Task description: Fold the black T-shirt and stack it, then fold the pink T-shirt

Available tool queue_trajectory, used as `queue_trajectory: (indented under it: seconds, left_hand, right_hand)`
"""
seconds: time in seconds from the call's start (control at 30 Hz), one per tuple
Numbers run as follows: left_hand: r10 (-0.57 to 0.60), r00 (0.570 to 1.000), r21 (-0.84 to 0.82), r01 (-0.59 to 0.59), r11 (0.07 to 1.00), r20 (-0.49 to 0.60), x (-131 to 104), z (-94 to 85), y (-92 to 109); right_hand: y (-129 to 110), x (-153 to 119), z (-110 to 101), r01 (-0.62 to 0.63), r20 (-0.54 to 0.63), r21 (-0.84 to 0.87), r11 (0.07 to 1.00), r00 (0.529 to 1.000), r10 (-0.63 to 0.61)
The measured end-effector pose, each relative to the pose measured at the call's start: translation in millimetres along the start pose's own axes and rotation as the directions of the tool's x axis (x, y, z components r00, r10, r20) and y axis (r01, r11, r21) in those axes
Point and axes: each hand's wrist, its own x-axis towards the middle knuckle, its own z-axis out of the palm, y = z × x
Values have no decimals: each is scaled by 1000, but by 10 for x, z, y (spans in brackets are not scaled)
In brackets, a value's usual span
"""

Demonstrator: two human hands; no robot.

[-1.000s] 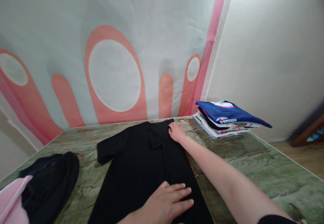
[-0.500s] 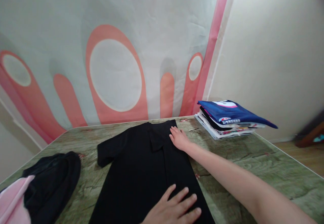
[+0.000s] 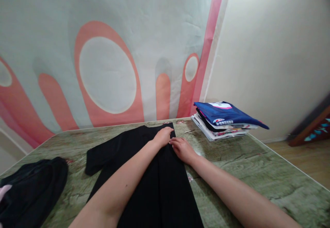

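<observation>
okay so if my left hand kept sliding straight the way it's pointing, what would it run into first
The left hand lies on the black shirt near its collar end, pointing at the far table edge. Going on, it would leave the shirt, cross a bare strip of table, then probably meet the patterned wall covering; depth is unclear.

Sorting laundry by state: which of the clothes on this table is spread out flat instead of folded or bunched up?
The black shirt under both hands, one sleeve out; the stack of folded shirts is folded, the dark heap bunched.

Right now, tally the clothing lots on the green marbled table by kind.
Black shirt laid flat, under left hand and right hand: 1
Stack of folded shirts, blue one on top: 1
Loose heap of dark and pink clothes: 1
Total: 3
</observation>
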Motion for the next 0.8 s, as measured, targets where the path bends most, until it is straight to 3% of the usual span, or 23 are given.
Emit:
queue_trajectory:
  seconds: [0.1, 0.27, 0.4, 0.57, 0.63, 0.73, 0.8]
  left_hand:
    - [-46, 999, 36, 45, 998, 22, 271, 258, -186]
    - [-85, 996, 101, 84, 991, 5, 328, 502, -307]
    - [-79, 997, 132, 78, 988, 6, 341, 542, -347]
    - [-76, 997, 139, 74, 987, 5, 352, 558, -370]
    - [-73, 997, 136, 71, 988, 13, 354, 565, -370]
    - [-68, 997, 131, 64, 989, 28, 358, 561, -365]
    - [-67, 997, 129, 62, 990, 39, 363, 545, -363]
  right_hand:
    - [13, -27, -52, 27, 26, -24, 999, 999, -26]
    - [-84, -28, -185, 44, 124, -116, 992, 992, -30]
    - [-349, -277, -295, 137, 263, -149, 979, 960, -94]
    - [-682, -1082, -574, 270, 344, -73, 960, 911, -230]
    - [-753, -1346, -722, 335, 394, -34, 942, 870, -296]
    - [-832, -1414, -901, 360, 433, 73, 930, 829, -354]
    - [-880, -1244, -946, 267, 423, 109, 957, 859, -288]
